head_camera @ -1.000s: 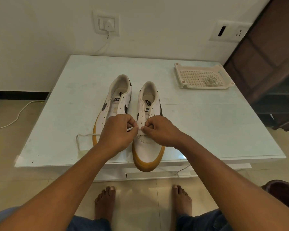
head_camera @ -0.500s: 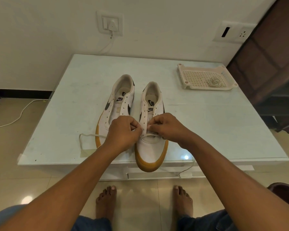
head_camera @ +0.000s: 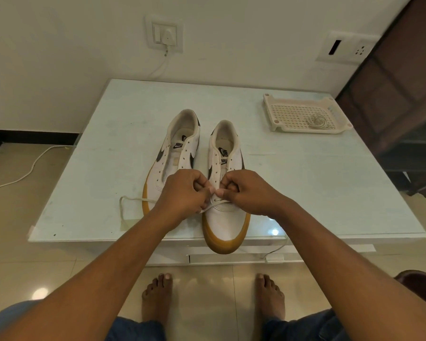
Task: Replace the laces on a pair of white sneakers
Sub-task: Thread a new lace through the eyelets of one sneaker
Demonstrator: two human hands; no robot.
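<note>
Your left grip (head_camera: 182,193) and right grip (head_camera: 249,193) each pinched the lace (head_camera: 215,205) at the lowest eyelets of the nearer sneaker (head_camera: 225,225), likely holding it taut for threading.

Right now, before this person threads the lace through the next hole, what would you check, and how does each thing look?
1. Grip: left hand and right hand both pinch the lace by the eyelets: ok.
2. Lace tip lined up with an eyelet: cannot tell, the fingers hide it.
3. Sneaker being laced sits firmly: not ok, its toe overhangs the near edge of the table.
4. Loose tail free: ok, it lies slack across the toe of the second sneaker and onto the table.
5. Spare lace for the second sneaker: ok, coiled in the tray.
</note>
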